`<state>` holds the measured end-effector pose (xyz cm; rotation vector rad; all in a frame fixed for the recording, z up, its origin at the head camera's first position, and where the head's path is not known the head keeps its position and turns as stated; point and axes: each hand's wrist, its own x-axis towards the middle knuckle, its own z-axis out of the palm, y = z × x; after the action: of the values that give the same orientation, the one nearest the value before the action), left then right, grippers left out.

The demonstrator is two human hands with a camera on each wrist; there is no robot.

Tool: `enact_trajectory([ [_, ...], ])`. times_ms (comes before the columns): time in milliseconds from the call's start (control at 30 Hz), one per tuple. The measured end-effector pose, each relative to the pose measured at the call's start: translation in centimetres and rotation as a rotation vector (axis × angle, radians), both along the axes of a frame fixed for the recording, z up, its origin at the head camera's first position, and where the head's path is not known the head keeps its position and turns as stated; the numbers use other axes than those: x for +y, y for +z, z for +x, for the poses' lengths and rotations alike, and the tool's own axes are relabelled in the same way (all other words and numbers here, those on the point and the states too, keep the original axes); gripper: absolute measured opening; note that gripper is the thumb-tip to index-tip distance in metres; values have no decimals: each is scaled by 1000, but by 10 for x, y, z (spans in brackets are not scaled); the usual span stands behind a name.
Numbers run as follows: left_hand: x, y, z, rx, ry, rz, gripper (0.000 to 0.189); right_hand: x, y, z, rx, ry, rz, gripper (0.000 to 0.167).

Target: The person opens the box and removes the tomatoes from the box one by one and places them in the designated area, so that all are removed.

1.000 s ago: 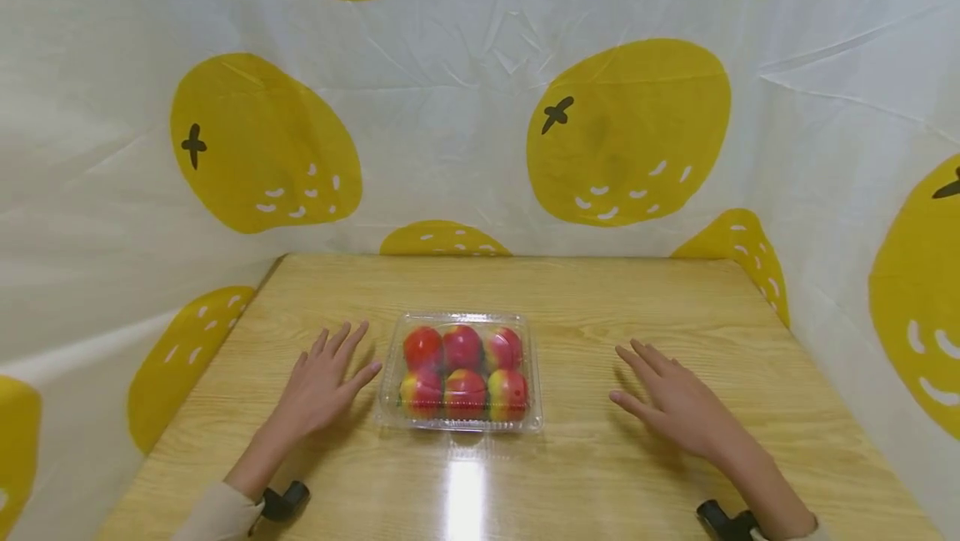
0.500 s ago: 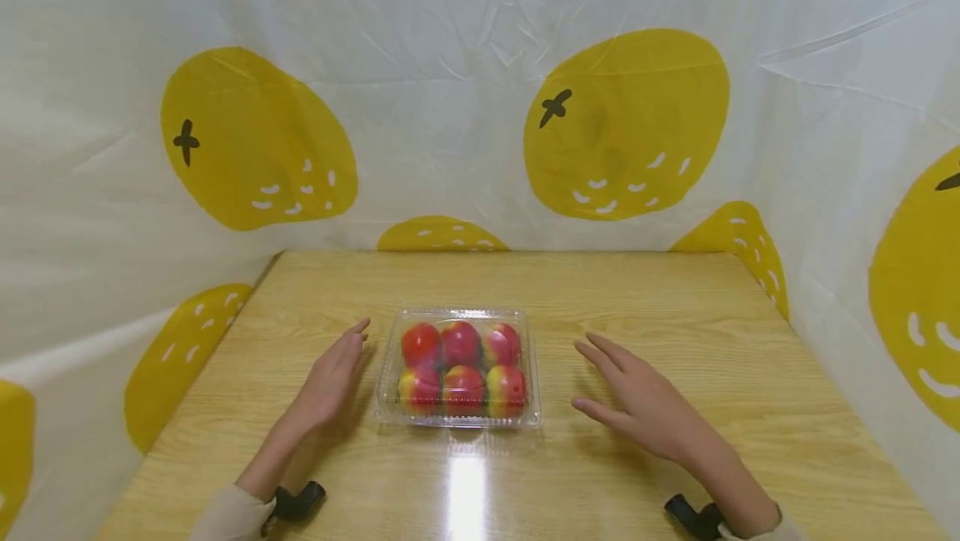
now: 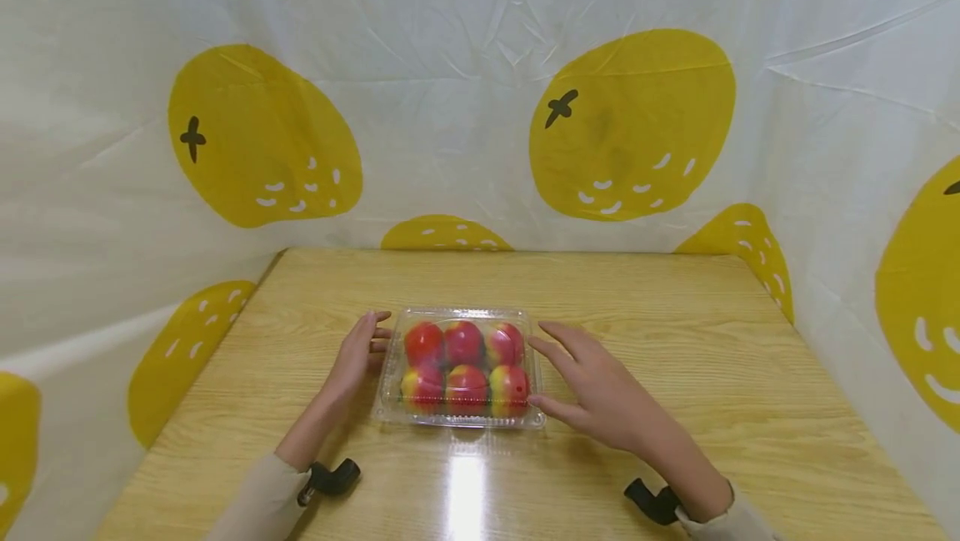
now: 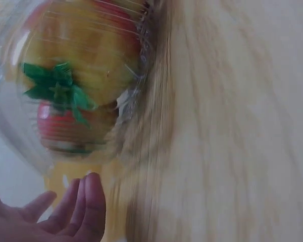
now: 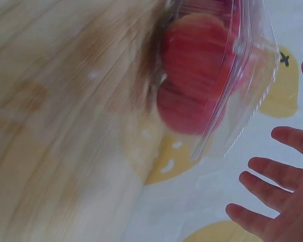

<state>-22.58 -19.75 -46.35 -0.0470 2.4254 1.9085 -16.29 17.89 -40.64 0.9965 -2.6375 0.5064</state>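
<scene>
1. Plastic box (image 3: 461, 422), clear, sits on the wooden table (image 3: 637, 299) between the two hands, with six fruits (image 3: 465, 344) inside; only the head view shows all six, in two rows of three.
2. Left hand (image 3: 356, 362): just beside the box's left side. From the head it is seen nearly edge-on; the left wrist view shows its fingers loosely bent, holding nothing, with a gap between them and the box.
3. Right hand (image 3: 596, 387): fingertips appear to meet the box's right edge from the head. The right wrist view shows the fingers spread, gripping nothing, and a gap before the plastic.
4. Green leaf (image 4: 55, 85): against a yellowish fruit, in the left wrist view alone.
5. Fruits at the other end look red from the right wrist, blurred behind the plastic.
6. White cloth (image 3: 442, 132) with big yellow prints: its spread behind the table shows best from the head.
</scene>
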Motion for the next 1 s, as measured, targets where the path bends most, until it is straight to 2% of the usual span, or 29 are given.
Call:
enact_trajectory([
  [233, 6, -5, -12, -65, 107, 66, 64, -31, 0, -3, 36, 76, 13, 80],
  [367, 6, -8, -17, -105, 144, 118, 61, -44, 0, -5, 30, 104, 35, 83],
  [600, 4, -17, -18, -122, 114, 210, 52, -59, 0, -12, 8, 159, 41, 79],
  [767, 0, -21, -18, -147, 91, 317, 28, -68, -4, -17, 30, 187, 50, 76],
  [933, -2, -24, -17, -161, 33, 456, 15, -72, -6, -18, 19, 182, 61, 79],
  [1000, -2, -26, -17, -156, 9, 476, 12, -73, -7, -19, 10, 177, 69, 80],
])
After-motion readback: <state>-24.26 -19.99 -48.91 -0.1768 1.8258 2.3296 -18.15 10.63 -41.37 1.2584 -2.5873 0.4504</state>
